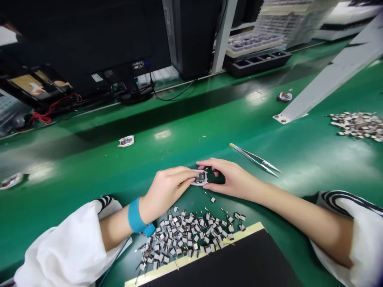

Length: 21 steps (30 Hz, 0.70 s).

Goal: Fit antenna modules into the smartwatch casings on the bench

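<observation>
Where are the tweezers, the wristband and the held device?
Tweezers (pixel 254 160): head view, partway along one arm.
Wristband (pixel 135 215): head view, on the blue band.
Held device (pixel 201 178): head view, on its exposed inner face.

Device housing (pixel 201 178), center: left end covered by the left hand (pixel 169 185) — internal detail too small to resolve. Black sheet (pixel 227 263), bottom: cropped by lower edge. Stacked trays (pixel 281 24), upper right: blurred.

Black monitor (pixel 98 36), red wires (pixel 44 116); slanted brace (pixel 332 73)
</observation>
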Available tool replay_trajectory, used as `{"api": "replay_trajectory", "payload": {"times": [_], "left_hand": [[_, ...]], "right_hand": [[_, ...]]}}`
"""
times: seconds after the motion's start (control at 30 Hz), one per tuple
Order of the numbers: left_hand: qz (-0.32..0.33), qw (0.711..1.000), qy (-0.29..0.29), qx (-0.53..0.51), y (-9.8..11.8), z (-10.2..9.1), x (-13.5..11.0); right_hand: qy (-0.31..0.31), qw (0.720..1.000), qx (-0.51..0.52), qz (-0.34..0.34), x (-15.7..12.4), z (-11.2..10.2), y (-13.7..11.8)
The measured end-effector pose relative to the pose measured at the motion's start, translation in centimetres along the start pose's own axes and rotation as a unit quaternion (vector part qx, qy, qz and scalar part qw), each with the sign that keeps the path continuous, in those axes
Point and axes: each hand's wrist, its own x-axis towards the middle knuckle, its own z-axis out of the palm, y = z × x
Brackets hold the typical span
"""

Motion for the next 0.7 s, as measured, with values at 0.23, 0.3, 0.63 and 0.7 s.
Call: {"api": "replay_trajectory", "payload": {"times": [0.23, 0.3, 0.63, 0.7], "left_hand": [[0.066, 0.992, -0.047, 0.098, 0.10, 0.16, -0.01], [0.076, 0.988, -0.058, 0.119, 0.15, 0.16, 0.05], [0.082, 0.977, -0.077, 0.180, 0.64, -0.09, -0.18], [0.078, 0.977, -0.078, 0.185, 0.72, -0.05, -0.11]], "right_hand": [[0.009, 1.000, 0.018, 0.008, 0.68, 0.69, -0.24], [0.010, 1.000, 0.020, 0.006, 0.72, 0.50, -0.40], [0.006, 1.000, 0.016, -0.005, 0.75, 0.17, -0.56], [0.008, 1.000, 0.016, -0.005, 0.78, 0.20, -0.54]]}}
